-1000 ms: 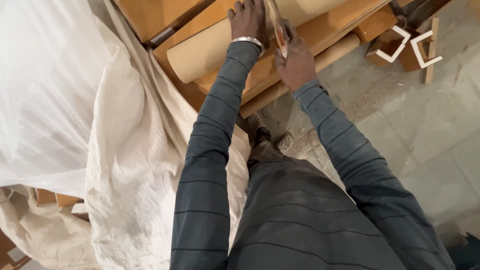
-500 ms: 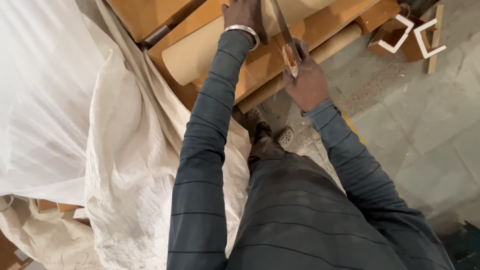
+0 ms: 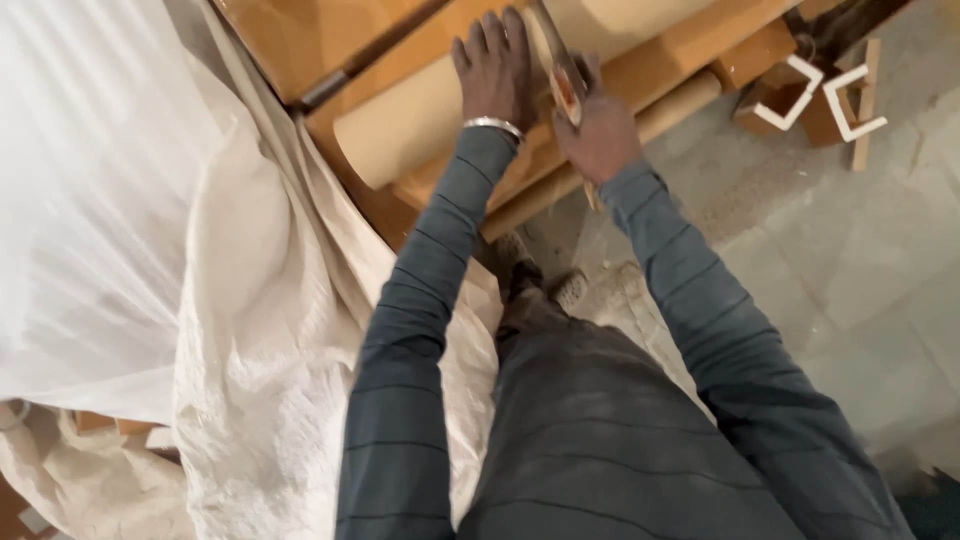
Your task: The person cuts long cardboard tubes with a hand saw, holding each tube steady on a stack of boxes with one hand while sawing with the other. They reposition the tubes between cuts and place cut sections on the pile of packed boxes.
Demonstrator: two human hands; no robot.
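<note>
Grey tiled stone floor [image 3: 880,270], dusted w/ pale sawdust, is seen at 3 o'clock. Small brown wooden pieces w/ white edging [image 3: 815,95] are laid on it at 1 o'clock. Stacked tan wooden boards [image 3: 690,50] are rested at 12; white woven plastic sacks [image 3: 150,250] are heaped at 9.

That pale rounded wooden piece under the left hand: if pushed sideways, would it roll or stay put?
The rounded wooden piece looks curved like a cylinder, so it may tend to roll. The left hand lies flat on it, perhaps steadying it. It seems stiff, solid wood, probably heavy. The right hand holds a wooden-handled tool beside it.
</note>
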